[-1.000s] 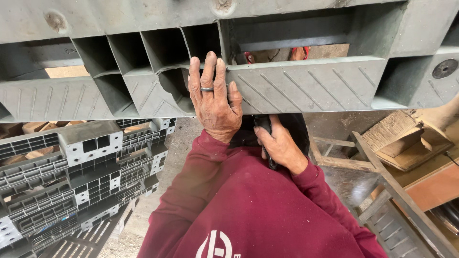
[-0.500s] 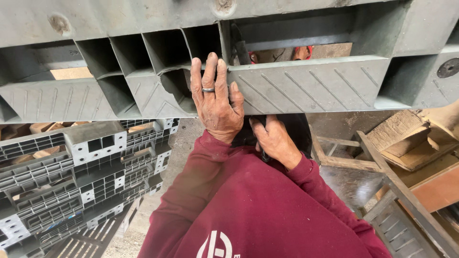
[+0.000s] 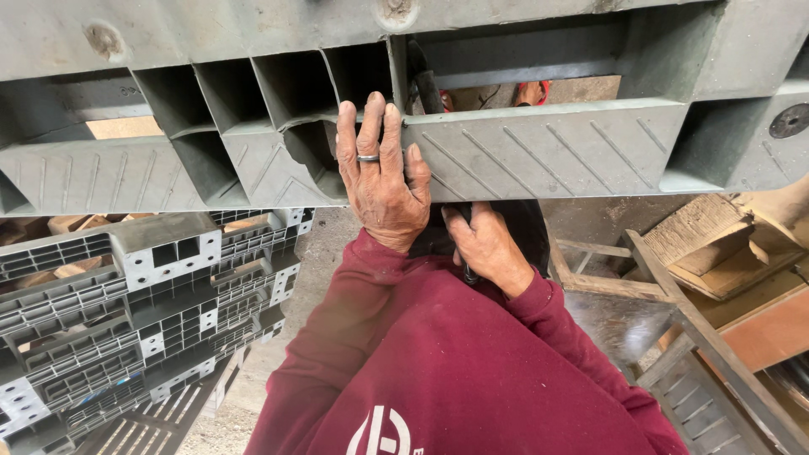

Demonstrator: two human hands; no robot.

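Since the earlier frame our right hand [image 3: 482, 244] has curled a little tighter under the pallet [image 3: 539, 147], while the left has hardly shifted. Far left, a stack of grey pallets [image 3: 143, 320] sits low beside us. At centre our left hand [image 3: 379, 181] lies flat and open on the pallet's ribbed face — fingers spread upward, a ring [image 3: 368, 157] on one. Just right of it, the right hand is clenched around a thin dark tool [image 3: 466, 268], tucked against the pallet's lower edge. Further right — wooden scraps [image 3: 716, 248], well apart.
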